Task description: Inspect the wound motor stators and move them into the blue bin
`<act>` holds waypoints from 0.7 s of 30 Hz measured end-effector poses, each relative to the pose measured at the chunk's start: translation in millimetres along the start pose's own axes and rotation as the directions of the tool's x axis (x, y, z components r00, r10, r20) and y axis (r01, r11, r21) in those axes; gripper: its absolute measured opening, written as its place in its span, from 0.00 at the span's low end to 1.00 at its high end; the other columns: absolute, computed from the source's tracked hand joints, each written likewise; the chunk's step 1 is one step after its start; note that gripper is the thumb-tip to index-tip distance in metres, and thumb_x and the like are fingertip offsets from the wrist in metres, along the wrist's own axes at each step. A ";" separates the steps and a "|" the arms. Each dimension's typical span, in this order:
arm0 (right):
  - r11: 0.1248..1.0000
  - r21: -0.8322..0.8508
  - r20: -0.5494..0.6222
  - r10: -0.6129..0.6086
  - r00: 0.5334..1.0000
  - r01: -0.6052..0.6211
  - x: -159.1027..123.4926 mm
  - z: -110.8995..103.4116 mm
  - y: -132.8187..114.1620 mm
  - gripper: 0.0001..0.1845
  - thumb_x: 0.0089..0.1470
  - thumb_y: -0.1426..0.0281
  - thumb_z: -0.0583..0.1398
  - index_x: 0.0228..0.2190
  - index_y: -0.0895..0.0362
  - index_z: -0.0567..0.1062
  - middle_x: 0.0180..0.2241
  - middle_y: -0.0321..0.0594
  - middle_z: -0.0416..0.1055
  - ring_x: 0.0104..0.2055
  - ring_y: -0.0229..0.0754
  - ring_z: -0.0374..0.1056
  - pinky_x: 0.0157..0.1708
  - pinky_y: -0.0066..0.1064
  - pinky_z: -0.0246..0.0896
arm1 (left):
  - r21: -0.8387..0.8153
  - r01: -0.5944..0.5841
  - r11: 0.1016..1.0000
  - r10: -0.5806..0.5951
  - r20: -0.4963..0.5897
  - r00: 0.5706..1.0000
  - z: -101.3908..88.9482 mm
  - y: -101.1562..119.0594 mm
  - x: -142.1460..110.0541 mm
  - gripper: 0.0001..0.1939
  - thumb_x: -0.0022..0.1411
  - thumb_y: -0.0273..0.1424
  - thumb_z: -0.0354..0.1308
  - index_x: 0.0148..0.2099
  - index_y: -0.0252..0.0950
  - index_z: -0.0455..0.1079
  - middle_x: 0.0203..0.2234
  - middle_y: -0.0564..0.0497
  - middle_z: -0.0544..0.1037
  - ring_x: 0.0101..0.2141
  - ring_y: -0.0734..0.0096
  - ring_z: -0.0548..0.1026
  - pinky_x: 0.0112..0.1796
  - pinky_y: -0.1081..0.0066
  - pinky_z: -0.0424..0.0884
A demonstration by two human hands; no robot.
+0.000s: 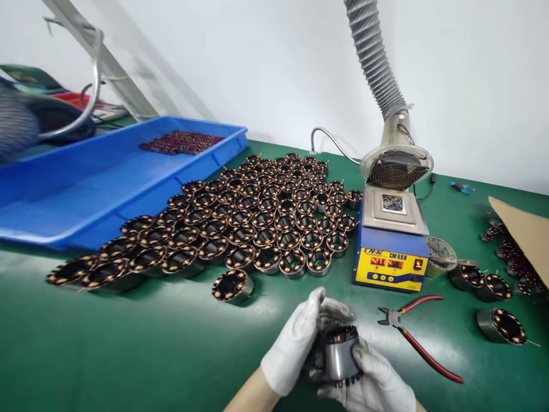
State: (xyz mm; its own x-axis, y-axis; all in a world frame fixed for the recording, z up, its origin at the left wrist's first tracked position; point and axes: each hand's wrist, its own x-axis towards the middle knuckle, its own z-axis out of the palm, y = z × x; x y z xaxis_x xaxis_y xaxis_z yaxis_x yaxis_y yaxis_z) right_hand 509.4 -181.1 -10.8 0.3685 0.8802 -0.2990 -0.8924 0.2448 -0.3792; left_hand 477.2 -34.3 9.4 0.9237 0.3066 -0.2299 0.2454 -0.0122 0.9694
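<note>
Head view shows the gloved left hand point(298, 343) and right hand point(371, 386) both clasping one wound stator point(341, 355) above the green mat point(128, 355), apparently inspecting it; turning it needs a careful regrip.

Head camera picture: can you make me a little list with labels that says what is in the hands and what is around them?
left hand: gloved, grip around the stator
right hand: gloved, cupping the same stator from below
cutters: red handles, lying on the mat right of the hands
solder pot: blue and yellow, behind the hands
stator pile: many, left of the pot
tray: blue, far left
hose: grey, above the pot
</note>
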 end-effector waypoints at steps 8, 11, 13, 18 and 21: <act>0.996 0.058 0.029 0.070 0.997 -0.071 -4.9 -10.0 2.5 0.24 0.45 0.54 0.60 0.37 0.61 0.73 0.31 0.43 0.74 0.34 0.41 0.70 0.33 0.29 0.60 | -0.154 0.202 0.967 -0.111 0.456 0.883 2.3 14.3 -3.9 0.18 0.50 0.34 0.53 0.44 0.38 0.70 0.34 0.51 0.74 0.27 0.69 0.71 0.23 0.76 0.66; 0.998 0.065 0.005 0.009 1.000 -0.009 -3.0 -7.0 5.2 0.19 0.46 0.59 0.62 0.37 0.57 0.72 0.33 0.40 0.74 0.34 0.41 0.70 0.31 0.29 0.59 | -0.069 -0.007 0.998 0.032 0.362 0.932 9.5 13.7 0.5 0.12 0.50 0.33 0.54 0.37 0.36 0.74 0.33 0.50 0.75 0.33 0.67 0.72 0.34 0.74 0.68; 0.998 0.063 -0.025 -0.024 0.999 0.026 -0.4 -5.6 7.8 0.16 0.46 0.60 0.62 0.36 0.55 0.71 0.32 0.39 0.74 0.32 0.41 0.70 0.28 0.29 0.59 | -0.076 -0.053 0.996 0.071 0.258 0.963 16.5 11.1 1.9 0.10 0.48 0.31 0.56 0.33 0.36 0.74 0.32 0.50 0.76 0.36 0.65 0.72 0.40 0.73 0.66; 0.999 0.011 -0.040 -0.039 0.998 0.040 0.3 -4.2 7.6 0.16 0.47 0.60 0.61 0.37 0.56 0.71 0.31 0.41 0.73 0.28 0.39 0.69 0.23 0.26 0.57 | -0.470 0.123 0.874 -0.149 -0.018 0.989 27.0 0.2 4.1 0.13 0.46 0.35 0.60 0.34 0.33 0.71 0.25 0.49 0.76 0.27 0.68 0.72 0.30 0.74 0.68; 0.999 0.050 0.008 0.008 1.000 -0.008 -3.5 -3.8 2.2 0.22 0.45 0.58 0.61 0.40 0.58 0.71 0.35 0.44 0.73 0.31 0.40 0.69 0.23 0.25 0.57 | -0.709 0.045 0.704 -0.187 -0.124 0.974 18.9 -6.8 9.2 0.20 0.43 0.39 0.65 0.37 0.34 0.67 0.22 0.52 0.74 0.27 0.71 0.72 0.32 0.75 0.69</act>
State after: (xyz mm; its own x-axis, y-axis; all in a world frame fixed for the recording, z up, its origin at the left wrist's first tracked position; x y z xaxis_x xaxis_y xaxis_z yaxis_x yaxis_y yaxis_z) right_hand 507.1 -185.2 -13.8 0.3594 0.8852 -0.2954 -0.9073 0.2575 -0.3325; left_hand 489.6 -49.4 -1.0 0.8175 0.4193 -0.3948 0.0056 0.6797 0.7335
